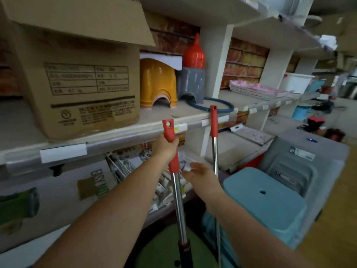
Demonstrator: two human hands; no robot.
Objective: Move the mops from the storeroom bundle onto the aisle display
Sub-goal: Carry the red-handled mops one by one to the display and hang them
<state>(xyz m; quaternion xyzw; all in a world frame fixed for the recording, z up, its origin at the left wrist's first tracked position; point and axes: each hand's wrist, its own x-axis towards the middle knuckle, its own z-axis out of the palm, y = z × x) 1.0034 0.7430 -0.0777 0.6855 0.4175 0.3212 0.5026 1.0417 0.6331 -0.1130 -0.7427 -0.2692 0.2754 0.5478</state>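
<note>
Two mop handles stand upright in front of the shelving, and we take it from the left. Far left, a cardboard box sits on the upper shelf, flap raised, printed tables on its side. Just beside it an orange plastic stool, then a grey stool with a red bottle-shaped piece on top, and a blue hoop lying flat near the shelf edge.

Now the action: the left hand is wrapped round the red grip of the nearer mop, fingers curled tight just under the hole in its cap, the steel shaft running straight down to a dark collar at the bottom of view. Next along, the right hand is spread, fingers loose and slightly blurred, hanging between the two shafts and gripping neither. Just beyond it the second mop stands free, red grip level with the shelf edge.

Right of that, a light blue stool and a grey plastic crate sit low beside the aisle.
</note>
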